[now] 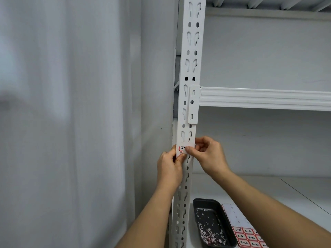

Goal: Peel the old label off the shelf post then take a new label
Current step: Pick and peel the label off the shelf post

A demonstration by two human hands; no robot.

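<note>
A pale curtain hangs to my left and a white metal rack fills the rest of the view, its slotted shelf post running straight up in front of me; the old label, white with a red border, sits on the face of that post just below a pair of keyhole slots, and both my hands are on it; my left hand comes up along the post from below, its fingers pressed at the label's lower edge, I judge to steady the post and hold the loosened part so it does not re-stick; my right hand reaches in from the shelf side, its fingers curled close and picking at the label's right edge, though I cannot quite tell whether they already pinch a lifted corner or only scrape at it; the label looks partly torn, so the peel is still in hand; down on the shelf a black tray holds red and white scraps, set near so peelings drop straight in; just beside it lies the sheet of new labels, within easy reach of my right hand for the taking afterwards.
</note>
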